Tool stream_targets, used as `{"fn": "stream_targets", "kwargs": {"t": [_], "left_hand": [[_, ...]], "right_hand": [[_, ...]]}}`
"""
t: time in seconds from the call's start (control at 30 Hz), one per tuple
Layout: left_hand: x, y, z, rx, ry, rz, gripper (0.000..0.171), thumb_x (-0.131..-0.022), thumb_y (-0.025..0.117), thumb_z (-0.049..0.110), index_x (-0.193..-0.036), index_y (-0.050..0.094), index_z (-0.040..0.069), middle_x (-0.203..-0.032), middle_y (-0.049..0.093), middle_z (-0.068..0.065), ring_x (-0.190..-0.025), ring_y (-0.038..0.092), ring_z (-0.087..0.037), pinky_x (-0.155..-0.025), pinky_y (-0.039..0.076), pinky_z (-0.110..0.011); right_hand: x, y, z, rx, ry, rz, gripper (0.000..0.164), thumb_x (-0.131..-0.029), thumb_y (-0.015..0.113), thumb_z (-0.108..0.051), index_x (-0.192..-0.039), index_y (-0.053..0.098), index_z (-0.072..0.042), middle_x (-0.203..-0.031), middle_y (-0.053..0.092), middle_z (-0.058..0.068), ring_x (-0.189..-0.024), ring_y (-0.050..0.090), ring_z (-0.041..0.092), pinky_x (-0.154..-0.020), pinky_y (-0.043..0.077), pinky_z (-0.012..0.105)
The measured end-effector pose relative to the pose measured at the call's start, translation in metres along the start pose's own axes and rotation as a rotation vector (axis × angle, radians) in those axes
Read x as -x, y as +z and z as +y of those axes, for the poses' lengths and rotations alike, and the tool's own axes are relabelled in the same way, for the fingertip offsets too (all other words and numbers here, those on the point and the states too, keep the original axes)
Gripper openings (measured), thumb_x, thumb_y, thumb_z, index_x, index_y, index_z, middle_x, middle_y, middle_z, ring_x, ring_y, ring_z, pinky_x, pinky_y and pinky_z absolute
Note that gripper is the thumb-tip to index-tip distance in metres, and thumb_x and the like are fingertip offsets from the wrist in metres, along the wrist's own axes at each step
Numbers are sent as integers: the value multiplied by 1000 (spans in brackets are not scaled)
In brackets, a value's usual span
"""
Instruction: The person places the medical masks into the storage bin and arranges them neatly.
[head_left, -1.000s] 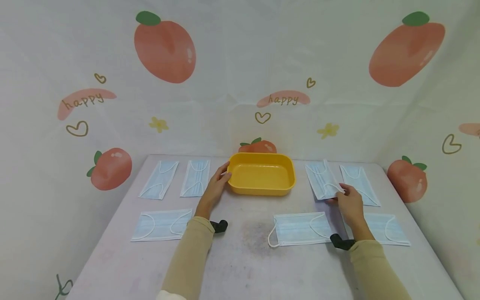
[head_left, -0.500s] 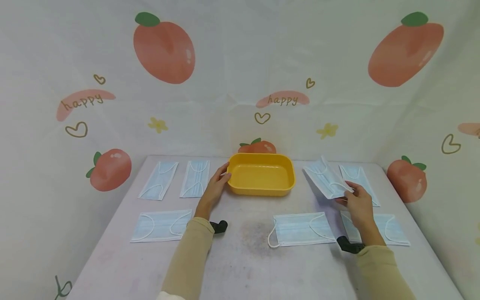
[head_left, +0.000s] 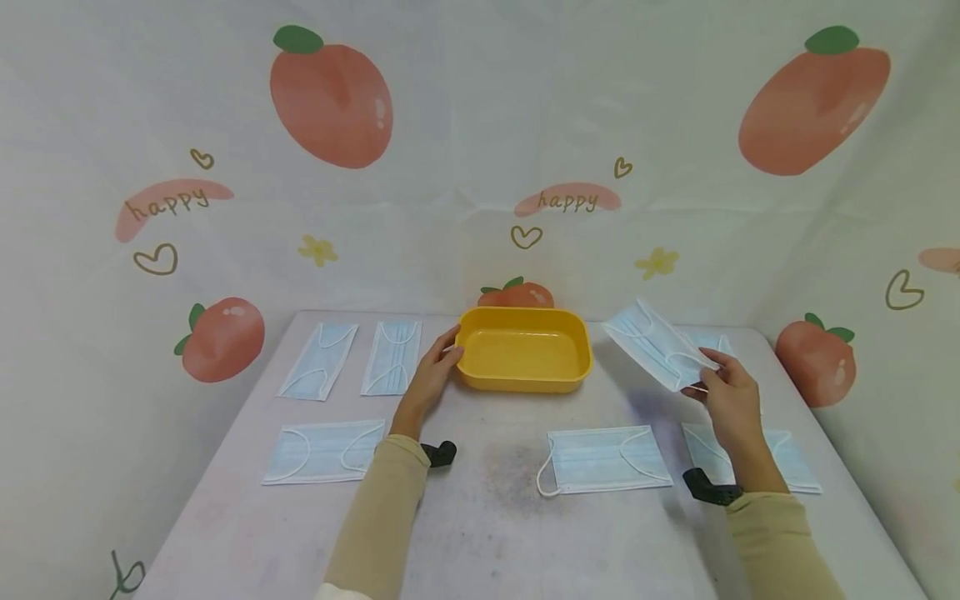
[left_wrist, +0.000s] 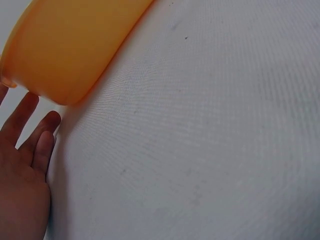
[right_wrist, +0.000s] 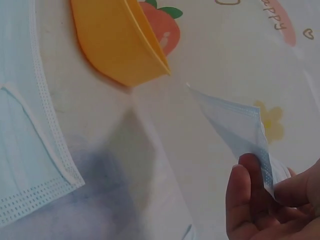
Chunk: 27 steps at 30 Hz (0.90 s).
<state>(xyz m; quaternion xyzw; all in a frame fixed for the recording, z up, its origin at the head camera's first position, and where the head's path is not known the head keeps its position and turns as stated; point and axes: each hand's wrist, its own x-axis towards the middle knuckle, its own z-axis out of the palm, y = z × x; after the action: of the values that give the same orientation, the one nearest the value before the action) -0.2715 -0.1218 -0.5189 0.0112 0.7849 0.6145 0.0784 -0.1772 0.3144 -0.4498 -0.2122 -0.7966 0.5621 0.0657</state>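
My right hand (head_left: 731,400) pinches a light-blue disposable face mask (head_left: 656,342) by its near right corner. The mask is raised and tilted above the table, its white ear loops showing. In the right wrist view the mask (right_wrist: 240,122) appears nearly edge-on, with thumb and fingers (right_wrist: 239,187) at its edge. Around the left end of a yellow plastic tray (head_left: 525,382), my left hand (head_left: 430,379) rests with fingers fairly straight against the side. The left wrist view shows those fingertips (left_wrist: 32,97) right at the tray's outer wall (left_wrist: 75,50).
Left of the tray lie three masks, one of them (head_left: 322,452) partly behind my left forearm. Another mask (head_left: 607,458) lies flat at front centre-right. Two more, a front one (head_left: 795,467) and a back one (head_left: 708,340), are partly hidden by my right hand and arm.
My right hand has lifted the mask off the table and moved slightly right, tilting the mask's far end up. My left hand and the tray stay in place.
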Motion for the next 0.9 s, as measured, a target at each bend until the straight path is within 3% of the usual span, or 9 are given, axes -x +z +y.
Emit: {"fn": "stream_targets", "kwargs": {"t": [0.2, 0.4, 0.67, 0.9], "left_hand": [[-1, 3, 1, 3, 1, -6, 49, -103, 52, 47, -151, 42, 45, -161, 40, 5, -146, 44, -28, -125, 32, -53], [-2, 1, 0, -2, -3, -2, 49, -103, 53, 48, -150, 42, 47, -161, 41, 6, -146, 43, -27, -126, 31, -53], [-2, 1, -2, 11, -2, -9, 48, -103, 53, 49, -150, 42, 48, -160, 41, 7, -147, 42, -27, -126, 30, -53], [0, 1, 0, 1, 5, -1, 47, -104, 52, 46, -150, 42, 48, -160, 41, 7, -146, 43, -27, -126, 30, -54]], "right_hand": [[4, -4, -12, -53, -52, -32, 49, -108, 43, -19, -156, 39, -9, -106, 52, -7, -78, 65, -6, -73, 58, 12], [7, 0, -24, -174, -76, -92, 47, -108, 45, -17, -154, 42, -9, -104, 55, -9, -82, 65, -1, -72, 58, 12], [4, 5, -35, -42, -107, -132, 50, -109, 42, -27, -157, 38, -12, -113, 54, -12, -91, 64, 0, -78, 58, 12], [2, 10, -48, -67, -153, -208, 49, -110, 41, -24, -157, 37, -10, -116, 55, -12, -93, 64, -1, -80, 57, 13]]}}
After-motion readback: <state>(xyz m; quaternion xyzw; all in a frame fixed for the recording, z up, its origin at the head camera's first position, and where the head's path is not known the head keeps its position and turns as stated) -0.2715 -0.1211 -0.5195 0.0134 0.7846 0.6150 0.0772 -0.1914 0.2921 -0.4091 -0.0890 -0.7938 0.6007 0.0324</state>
